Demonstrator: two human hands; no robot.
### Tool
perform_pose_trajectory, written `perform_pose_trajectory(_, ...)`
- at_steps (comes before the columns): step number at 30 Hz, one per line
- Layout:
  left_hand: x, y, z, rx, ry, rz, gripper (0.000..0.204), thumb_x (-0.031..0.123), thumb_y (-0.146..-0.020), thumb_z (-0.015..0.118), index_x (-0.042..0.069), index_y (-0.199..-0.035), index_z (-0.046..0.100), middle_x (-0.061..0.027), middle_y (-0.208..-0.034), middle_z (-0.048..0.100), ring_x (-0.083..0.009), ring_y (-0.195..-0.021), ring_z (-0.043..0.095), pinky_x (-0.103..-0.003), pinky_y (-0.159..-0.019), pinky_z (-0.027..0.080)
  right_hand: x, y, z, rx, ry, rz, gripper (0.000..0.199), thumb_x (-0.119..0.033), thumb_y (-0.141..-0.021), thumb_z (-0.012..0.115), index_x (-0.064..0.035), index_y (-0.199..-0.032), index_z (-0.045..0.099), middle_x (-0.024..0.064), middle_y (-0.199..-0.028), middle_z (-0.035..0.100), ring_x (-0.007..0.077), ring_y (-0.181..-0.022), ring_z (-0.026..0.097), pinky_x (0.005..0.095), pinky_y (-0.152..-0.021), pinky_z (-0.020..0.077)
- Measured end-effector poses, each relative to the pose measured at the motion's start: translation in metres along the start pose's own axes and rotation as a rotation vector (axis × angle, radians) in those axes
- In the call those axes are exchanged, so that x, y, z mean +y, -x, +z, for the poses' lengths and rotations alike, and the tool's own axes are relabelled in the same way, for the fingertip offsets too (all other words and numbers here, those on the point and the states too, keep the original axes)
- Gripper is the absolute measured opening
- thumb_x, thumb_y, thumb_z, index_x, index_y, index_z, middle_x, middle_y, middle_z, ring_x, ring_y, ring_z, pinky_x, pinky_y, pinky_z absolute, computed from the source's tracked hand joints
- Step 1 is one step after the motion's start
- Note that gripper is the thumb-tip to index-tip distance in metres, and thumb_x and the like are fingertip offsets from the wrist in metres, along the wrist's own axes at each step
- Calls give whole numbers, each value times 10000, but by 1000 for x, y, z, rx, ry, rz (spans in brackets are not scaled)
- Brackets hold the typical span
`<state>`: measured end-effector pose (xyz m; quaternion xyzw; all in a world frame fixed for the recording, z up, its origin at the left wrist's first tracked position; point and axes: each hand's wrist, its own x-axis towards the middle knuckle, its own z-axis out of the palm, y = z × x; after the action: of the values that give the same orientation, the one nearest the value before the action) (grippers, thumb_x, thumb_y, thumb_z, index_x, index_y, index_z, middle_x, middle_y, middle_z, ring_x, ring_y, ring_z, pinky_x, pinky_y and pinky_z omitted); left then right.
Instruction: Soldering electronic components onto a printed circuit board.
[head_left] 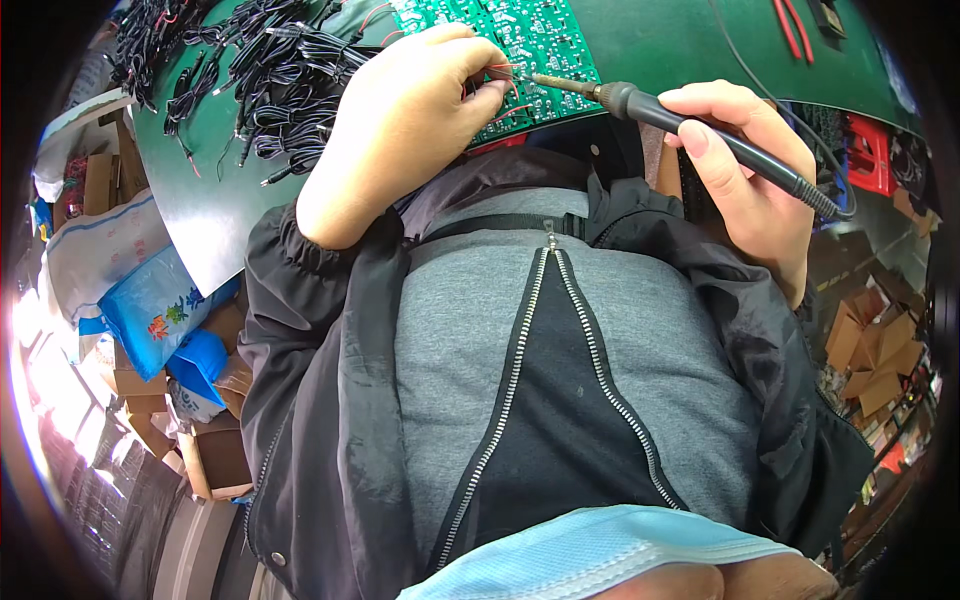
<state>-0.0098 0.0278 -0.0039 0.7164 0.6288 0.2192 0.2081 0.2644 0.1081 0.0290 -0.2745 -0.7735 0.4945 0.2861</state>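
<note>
A green circuit board panel (555, 50) crowded with small parts lies at the near edge of the table. My right hand (745, 150) is closed round the black handle of a soldering iron (650, 108), whose tip points left and meets the board area by my left fingertips. Thumb and forefinger of my left hand (430, 95) pinch a thin red wire (498, 68) over the board. Where wire and iron tip come together is too small to make out. Another red wire (508, 118) runs along the board's near edge.
Bundles of black cables (290, 90) with plugs lie on the green table (670, 40) at the left. Red-handled pliers (793, 30) rest at the far right. The iron's cord (740, 50) loops on the right. Cardboard boxes (875, 345) and a blue-white bag (160, 300) stand on the floor.
</note>
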Motion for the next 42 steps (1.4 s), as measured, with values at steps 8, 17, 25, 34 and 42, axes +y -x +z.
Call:
perform_pose_trajectory(8, 0, 1, 5, 57, -35, 30, 124, 159, -901, 719, 58, -973, 719, -96, -932, 672, -299, -868, 678, -374, -747, 534, -5, -1, 0, 2, 76, 35, 147, -51, -972, 690, 22, -1097, 717, 9, -842, 684, 42, -725, 574, 199, -641, 433)
perform_pose_trajectory(17, 0, 1, 6, 90, -62, 72, 124, 174, -894, 711, 72, -965, 714, -91, -934, 670, -307, -882, 671, -392, -749, 533, -18, -10, -3, -101, 170, -43, 141, -30, -957, 690, 26, -1085, 710, 41, -876, 697, 79, -740, 619, 219, -664, 475)
perform_pose_trajectory(25, -3, 3, 6, 87, -58, 72, 129, 179, -896, 709, 73, -969, 708, -97, -937, 670, -312, -882, 668, -397, -744, 529, -25, -2, -9, -4, 112, 128, 202, -51, -1012, 618, 57, -1171, 680, 115, -1068, 693, 148, -931, 659, 271, -867, 518)
perform_pose_trajectory(34, -8, -2, -3, -7, 39, 96, 119, 149, -928, 701, 51, -995, 709, -100, -928, 666, -280, -831, 665, -365, -715, 516, -16, 5, -10, 147, 133, 117, 223, -90, -1011, 639, 45, -1178, 698, 97, -1037, 709, 124, -898, 658, 243, -797, 498)
perform_pose_trajectory(42, -4, -2, -3, 16, 15, 71, 139, 129, -935, 705, 38, -1039, 706, -102, -932, 686, -241, -824, 677, -326, -726, 523, -10, 2, -5, 175, 94, 83, 229, -103, -1012, 647, 39, -1184, 700, 89, -1037, 718, 105, -880, 658, 225, -771, 491)
